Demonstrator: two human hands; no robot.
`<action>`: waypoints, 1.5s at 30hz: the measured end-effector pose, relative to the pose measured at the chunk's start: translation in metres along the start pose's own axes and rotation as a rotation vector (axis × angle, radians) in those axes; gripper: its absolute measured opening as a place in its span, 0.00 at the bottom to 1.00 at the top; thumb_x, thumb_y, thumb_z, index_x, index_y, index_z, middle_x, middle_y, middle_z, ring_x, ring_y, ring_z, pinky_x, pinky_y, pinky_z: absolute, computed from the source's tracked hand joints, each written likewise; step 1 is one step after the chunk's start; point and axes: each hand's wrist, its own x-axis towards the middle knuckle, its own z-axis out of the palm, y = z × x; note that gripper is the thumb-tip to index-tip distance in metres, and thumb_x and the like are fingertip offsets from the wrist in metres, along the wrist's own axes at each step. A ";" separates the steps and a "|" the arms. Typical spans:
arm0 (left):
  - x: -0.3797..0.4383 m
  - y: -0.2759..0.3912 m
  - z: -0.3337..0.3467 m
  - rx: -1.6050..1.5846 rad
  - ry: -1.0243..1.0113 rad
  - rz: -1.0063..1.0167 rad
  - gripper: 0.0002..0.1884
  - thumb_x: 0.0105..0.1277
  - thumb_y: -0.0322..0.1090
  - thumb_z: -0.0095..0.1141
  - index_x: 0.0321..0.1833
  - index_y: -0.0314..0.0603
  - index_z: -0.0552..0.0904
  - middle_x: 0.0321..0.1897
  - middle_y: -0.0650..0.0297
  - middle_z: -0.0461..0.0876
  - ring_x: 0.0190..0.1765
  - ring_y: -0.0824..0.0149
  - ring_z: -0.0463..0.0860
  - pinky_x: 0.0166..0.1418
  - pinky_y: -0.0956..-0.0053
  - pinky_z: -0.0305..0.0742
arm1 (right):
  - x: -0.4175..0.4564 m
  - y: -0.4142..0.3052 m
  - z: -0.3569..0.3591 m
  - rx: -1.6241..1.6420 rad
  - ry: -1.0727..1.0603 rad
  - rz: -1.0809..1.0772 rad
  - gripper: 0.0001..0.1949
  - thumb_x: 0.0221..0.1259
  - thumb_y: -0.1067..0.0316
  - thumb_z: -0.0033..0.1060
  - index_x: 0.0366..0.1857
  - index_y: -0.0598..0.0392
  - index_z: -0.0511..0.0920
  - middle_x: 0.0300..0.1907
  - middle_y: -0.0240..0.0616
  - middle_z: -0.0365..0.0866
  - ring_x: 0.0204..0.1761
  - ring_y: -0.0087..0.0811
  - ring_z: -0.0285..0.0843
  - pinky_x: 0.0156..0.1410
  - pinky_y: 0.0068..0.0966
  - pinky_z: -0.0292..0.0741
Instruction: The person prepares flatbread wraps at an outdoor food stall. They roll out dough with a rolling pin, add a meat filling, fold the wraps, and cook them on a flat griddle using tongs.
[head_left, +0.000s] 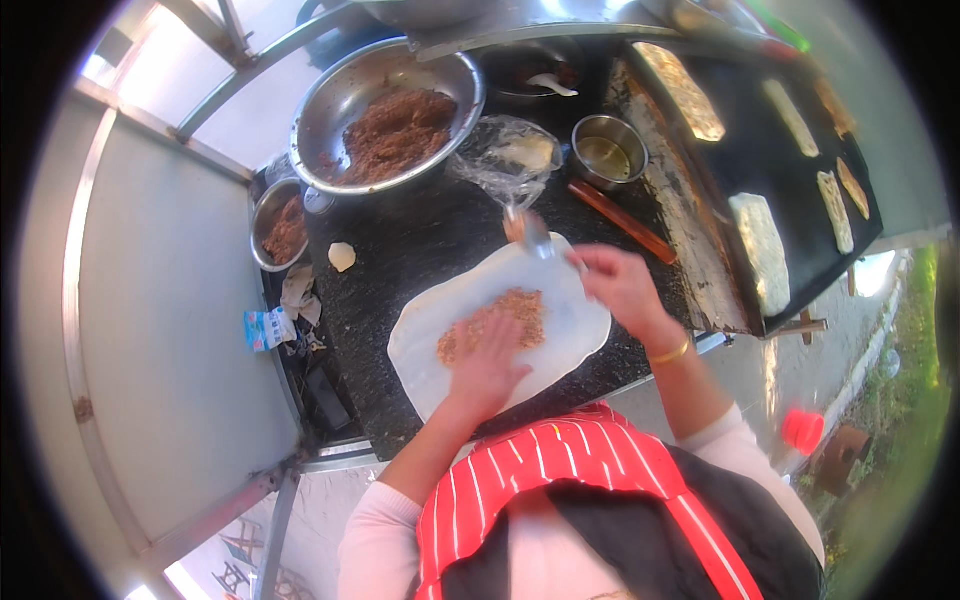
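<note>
A thin sheet of rolled dough (574, 319) lies spread on the black speckled worktop (390, 225). Reddish-brown minced filling (529, 311) forms a patch at its middle. My left hand (487, 364) rests flat over the left part of that patch, fingers apart and holding nothing, hiding some of it. In my right hand (619, 281) is the handle of a metal spoon (537, 238), blurred, over the sheet's far edge. Just past that edge, a small brownish thing (516, 223) is partly hidden by the spoon.
A large steel bowl (315, 127) of filling stands at the back left, a smaller bowl (262, 217) below it. A dough piece (342, 256), plastic bag (495, 169), oil pot (611, 176) and wooden stick (622, 221) lie around. Flatbreads (761, 255) sit on the black griddle (750, 172).
</note>
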 end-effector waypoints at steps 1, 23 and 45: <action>0.003 0.006 0.003 -0.031 -0.009 0.031 0.40 0.77 0.57 0.49 0.83 0.39 0.60 0.85 0.54 0.56 0.87 0.57 0.52 0.86 0.39 0.30 | 0.022 -0.027 0.011 -0.054 0.015 -0.152 0.17 0.67 0.78 0.58 0.58 0.59 0.84 0.35 0.29 0.85 0.32 0.18 0.77 0.40 0.19 0.77; -0.087 -0.046 0.002 -0.056 -0.113 -0.113 0.39 0.76 0.57 0.50 0.85 0.47 0.58 0.87 0.62 0.50 0.88 0.63 0.48 0.88 0.48 0.33 | 0.124 -0.051 0.075 -0.744 0.334 -0.909 0.10 0.60 0.70 0.67 0.45 0.49 0.88 0.47 0.34 0.89 0.56 0.41 0.80 0.63 0.38 0.77; 0.145 -0.022 -0.028 -0.232 0.239 0.250 0.12 0.66 0.32 0.55 0.51 0.47 0.84 0.50 0.58 0.83 0.56 0.54 0.83 0.56 0.54 0.78 | -0.039 0.134 0.000 -0.777 0.480 0.431 0.14 0.45 0.60 0.71 0.36 0.54 0.84 0.36 0.52 0.89 0.43 0.54 0.89 0.51 0.46 0.84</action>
